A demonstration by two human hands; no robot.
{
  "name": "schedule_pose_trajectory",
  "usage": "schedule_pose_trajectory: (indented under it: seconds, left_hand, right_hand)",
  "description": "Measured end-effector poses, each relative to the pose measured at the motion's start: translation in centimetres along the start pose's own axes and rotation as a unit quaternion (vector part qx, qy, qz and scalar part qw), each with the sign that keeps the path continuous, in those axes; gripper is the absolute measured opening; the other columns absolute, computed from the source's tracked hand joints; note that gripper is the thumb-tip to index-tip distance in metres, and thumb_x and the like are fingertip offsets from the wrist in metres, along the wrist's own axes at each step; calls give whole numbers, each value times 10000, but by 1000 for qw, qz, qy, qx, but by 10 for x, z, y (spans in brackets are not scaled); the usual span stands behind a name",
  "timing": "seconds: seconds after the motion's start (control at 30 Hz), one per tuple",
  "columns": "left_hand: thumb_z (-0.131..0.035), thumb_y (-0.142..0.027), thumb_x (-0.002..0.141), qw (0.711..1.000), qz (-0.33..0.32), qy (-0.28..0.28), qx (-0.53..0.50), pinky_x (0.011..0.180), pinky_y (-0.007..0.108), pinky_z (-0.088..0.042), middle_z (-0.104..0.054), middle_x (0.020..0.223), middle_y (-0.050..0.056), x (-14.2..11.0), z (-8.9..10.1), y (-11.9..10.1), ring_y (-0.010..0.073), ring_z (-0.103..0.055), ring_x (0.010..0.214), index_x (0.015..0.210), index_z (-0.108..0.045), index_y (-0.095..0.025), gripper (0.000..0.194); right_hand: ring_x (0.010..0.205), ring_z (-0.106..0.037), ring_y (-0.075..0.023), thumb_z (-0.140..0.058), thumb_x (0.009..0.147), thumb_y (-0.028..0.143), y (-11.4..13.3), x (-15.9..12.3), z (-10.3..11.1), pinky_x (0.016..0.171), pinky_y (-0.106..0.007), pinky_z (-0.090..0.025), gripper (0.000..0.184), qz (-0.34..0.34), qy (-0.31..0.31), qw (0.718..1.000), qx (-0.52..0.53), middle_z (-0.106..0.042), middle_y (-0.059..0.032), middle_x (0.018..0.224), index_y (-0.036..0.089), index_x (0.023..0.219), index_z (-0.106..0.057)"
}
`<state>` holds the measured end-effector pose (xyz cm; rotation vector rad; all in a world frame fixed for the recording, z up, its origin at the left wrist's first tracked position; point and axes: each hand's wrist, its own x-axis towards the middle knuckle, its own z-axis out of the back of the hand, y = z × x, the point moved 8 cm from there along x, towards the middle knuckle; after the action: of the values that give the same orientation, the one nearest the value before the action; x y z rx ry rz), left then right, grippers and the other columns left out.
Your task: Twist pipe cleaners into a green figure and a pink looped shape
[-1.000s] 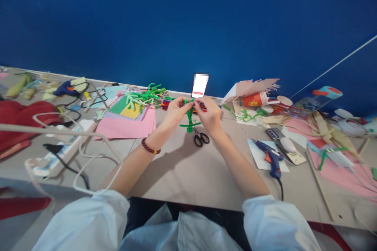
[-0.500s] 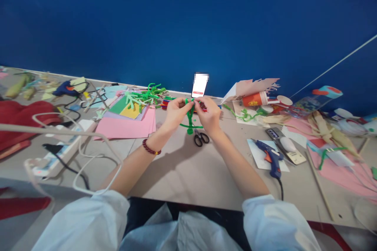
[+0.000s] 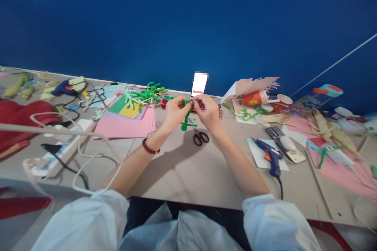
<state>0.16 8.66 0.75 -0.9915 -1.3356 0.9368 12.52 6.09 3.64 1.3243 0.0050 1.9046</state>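
Observation:
My left hand (image 3: 176, 110) and my right hand (image 3: 207, 110) meet above the middle of the table, both pinching a green pipe cleaner figure (image 3: 186, 119). It hangs down between them, with a short crosspiece and a thick knob at its lower end. My fingers hide its top. Just below, a pair of black-handled scissors (image 3: 201, 138) lies on the table, its blades partly behind the figure. Behind my hands, a bundle of coloured pipe cleaners (image 3: 163, 104) is partly covered. A phone (image 3: 199, 85) with a lit screen leans against the blue wall.
Left are pink paper sheets (image 3: 123, 126), a heap of green pipe cleaners (image 3: 149, 94) and a white power strip (image 3: 63, 152) with looping cables. Right lie a blue glue gun (image 3: 272, 156), a computer mouse (image 3: 287, 143), red paper cups (image 3: 255, 98) and a wooden stick (image 3: 319, 184).
The pipe cleaner figure has turned between my fingers; its lower end swung slightly left and its crosspiece looks shorter. Both hands stay in nearly the same place.

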Motion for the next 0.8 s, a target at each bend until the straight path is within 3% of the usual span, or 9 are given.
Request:
schedule_pose_trajectory:
  seconds: [0.17,0.4,0.63,0.8]
  left_hand:
    - [-636,-280,723,1000,-13,3,21,580,225,-443,-608,657,7,-1,-1,-2,109,-568,610,710,-617,-151,132]
    - [-641,-272,711,1000,-1,3,13,591,224,-452,-618,664,10,-2,-3,-3,110,-576,621,716,-617,-146,129]
    - [-698,-317,665,999,20,-8,-35,626,228,-474,-634,698,12,4,3,5,111,-590,641,737,-626,-147,199]
    - [-712,-341,660,1000,17,-14,-22,634,234,-481,-656,730,28,5,7,2,123,-606,668,764,-640,-146,232]
  right_hand:
    - [790,-558,-166,-401,940,251,1,1,-3,680,-267,-449,147,13,26,999,-27,-590,-59,882,192,906,-531]
    - [774,-550,-173,-375,941,225,3,-1,-4,662,-274,-442,145,32,13,998,-46,-584,-67,870,188,916,-513]
    - [828,-599,-167,-414,945,286,-12,-1,-10,671,-272,-505,184,-20,38,996,75,-616,-71,956,191,994,-564]
    - [880,-621,-178,-470,934,315,-15,1,-8,700,-289,-531,205,-24,34,997,72,-657,-69,986,207,1027,-617]
